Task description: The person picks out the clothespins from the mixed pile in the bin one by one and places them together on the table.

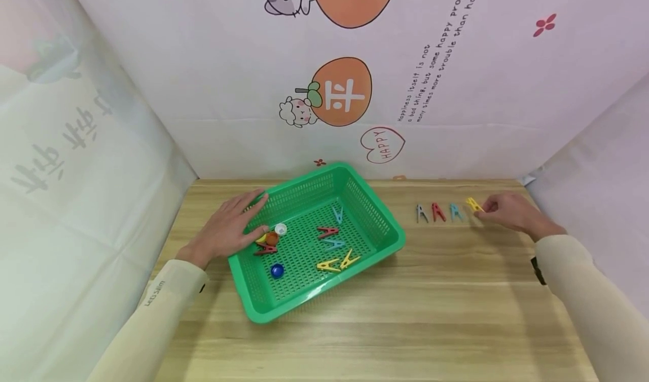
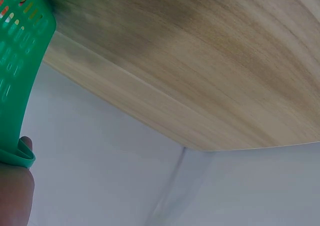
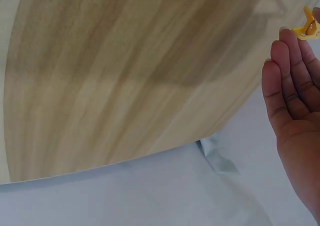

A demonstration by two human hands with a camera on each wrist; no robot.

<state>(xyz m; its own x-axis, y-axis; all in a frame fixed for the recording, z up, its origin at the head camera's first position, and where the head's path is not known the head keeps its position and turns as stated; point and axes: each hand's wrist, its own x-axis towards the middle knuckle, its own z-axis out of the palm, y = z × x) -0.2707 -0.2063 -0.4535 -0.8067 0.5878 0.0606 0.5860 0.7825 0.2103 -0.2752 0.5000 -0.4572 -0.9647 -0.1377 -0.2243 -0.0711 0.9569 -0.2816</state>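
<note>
In the head view, my right hand [image 1: 509, 211] pinches a yellow clothespin [image 1: 474, 204] at the right end of a row on the table. The same yellow clothespin [image 3: 307, 28] shows at my fingertips in the right wrist view. To its left lie a light blue clothespin [image 1: 456, 212], a red clothespin [image 1: 438, 212] and a grey clothespin [image 1: 422, 213]. My left hand [image 1: 228, 227] rests on the left rim of a green basket [image 1: 316, 292], fingers extended, thumb over the inside. Part of that hand [image 2: 15, 193] appears against the rim in the left wrist view.
Inside the basket lie several red, blue and yellow clothespins, among them a red one [image 1: 327, 232]. A blue cap [image 1: 276, 270], a white cap [image 1: 280, 229] and an orange cap [image 1: 272, 239] are there too. White printed sheets [image 1: 228, 89] enclose the wooden table [image 1: 431, 320] at the back and sides.
</note>
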